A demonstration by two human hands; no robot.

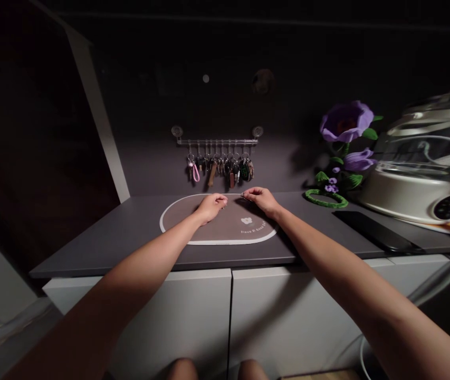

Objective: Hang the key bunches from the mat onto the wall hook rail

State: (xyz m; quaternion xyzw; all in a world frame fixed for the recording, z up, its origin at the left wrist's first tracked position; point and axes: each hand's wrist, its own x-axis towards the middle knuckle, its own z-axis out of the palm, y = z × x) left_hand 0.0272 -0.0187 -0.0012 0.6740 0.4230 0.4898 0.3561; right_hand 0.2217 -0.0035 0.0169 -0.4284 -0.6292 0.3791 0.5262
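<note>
Both hands are over a brown oval mat (209, 232) with a white rim, which lies on the dark countertop. My left hand (211, 207) is closed in a pinch above the mat's middle; something tiny may show under its fingertips, too small to name. To its right, my right hand (263, 200) pinches a small shiny metal piece at its fingertips, its kind unclear. Behind the hands, several bunches of keys (244, 169) hang from a clear hook rail (217, 141) on the wall. A pink loop (195, 172) dangles among them.
On the right stand purple artificial flowers (347, 124) with a green ring base (325, 198). Near them lie a black flat object (379, 232) and a white appliance (407, 184) with a clear lid. White cabinet doors (177, 316) are below the countertop (130, 237).
</note>
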